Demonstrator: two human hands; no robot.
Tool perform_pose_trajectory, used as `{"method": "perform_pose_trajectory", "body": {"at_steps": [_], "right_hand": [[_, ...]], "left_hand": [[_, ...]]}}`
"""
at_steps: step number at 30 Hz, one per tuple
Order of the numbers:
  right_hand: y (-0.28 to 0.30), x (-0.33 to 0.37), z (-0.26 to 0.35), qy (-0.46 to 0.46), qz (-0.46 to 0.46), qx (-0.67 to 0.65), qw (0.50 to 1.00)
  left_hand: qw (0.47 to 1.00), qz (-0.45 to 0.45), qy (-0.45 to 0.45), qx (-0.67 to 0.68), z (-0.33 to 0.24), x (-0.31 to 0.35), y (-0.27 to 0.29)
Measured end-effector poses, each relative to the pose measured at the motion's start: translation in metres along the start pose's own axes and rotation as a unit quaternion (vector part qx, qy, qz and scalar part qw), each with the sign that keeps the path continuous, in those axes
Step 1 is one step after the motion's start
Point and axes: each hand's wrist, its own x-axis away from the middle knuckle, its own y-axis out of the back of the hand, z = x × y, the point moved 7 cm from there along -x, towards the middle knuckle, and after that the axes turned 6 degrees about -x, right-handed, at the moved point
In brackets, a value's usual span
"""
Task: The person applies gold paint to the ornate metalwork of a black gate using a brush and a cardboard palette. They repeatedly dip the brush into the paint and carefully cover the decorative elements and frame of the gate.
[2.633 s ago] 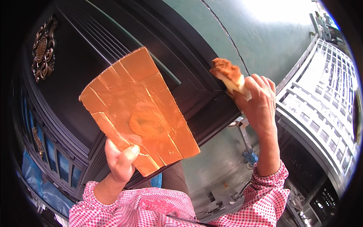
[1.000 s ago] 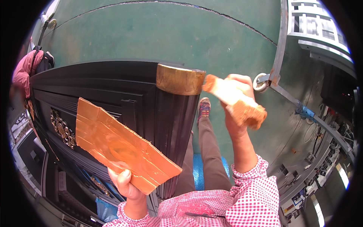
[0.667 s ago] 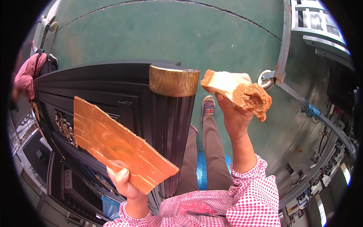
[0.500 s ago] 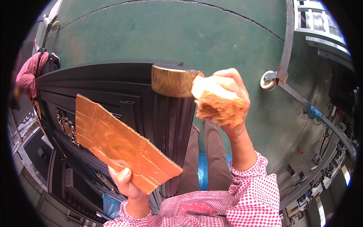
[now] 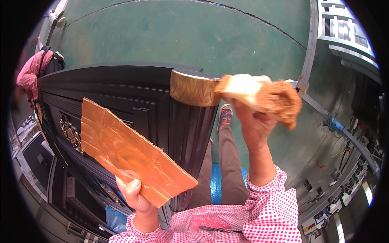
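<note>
My left hand (image 5: 131,193) grips the lower edge of a cardboard piece (image 5: 121,146), thumb on top; its face is smeared with shiny copper-gold paint, with a darker round patch in the middle. My right hand (image 5: 257,121), smeared by motion, is closed around an orange-brown fleecy pad (image 5: 285,101) with a pale side. The pad's left end meets the right end of a curved gold block with a leaf pattern (image 5: 192,90), or overlaps it in view. This block sits at the corner of a large black panelled door frame (image 5: 188,141).
A person in a pink top (image 5: 32,75) bends by the far left end of the black frame. At the right stands a grey metal rack frame (image 5: 310,52). Ornate metalwork (image 5: 69,133) decorates the black panel. My shoe (image 5: 225,115) is on the green floor.
My right hand has turned and shifted slightly, swinging the pad out to the right while its left end stays by the gold block. My left hand and the cardboard have hardly moved.
</note>
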Motion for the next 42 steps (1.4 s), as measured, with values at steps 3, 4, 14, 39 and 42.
{"method": "perform_pose_trajectory", "body": {"at_steps": [3,4,14,39,42], "right_hand": [[0.002,-0.01,-0.007,-0.038,0.025,0.104,0.994],[0.009,-0.01,-0.011,-0.079,0.011,0.121,0.989],[-0.008,-0.031,0.03,0.033,0.059,0.232,0.97],[0.009,0.017,0.011,0.061,0.038,0.251,0.965],[-0.014,0.008,0.023,0.132,0.108,0.235,0.957]], "left_hand": [[1.0,0.0,-0.002,0.004,0.001,0.0,0.003],[1.0,0.0,-0.006,0.009,-0.001,0.001,0.002],[1.0,-0.003,-0.01,0.025,-0.007,-0.004,0.002],[0.999,-0.001,-0.041,0.016,0.0,-0.003,0.025],[0.999,-0.005,-0.031,0.018,0.002,-0.002,0.028]]}}
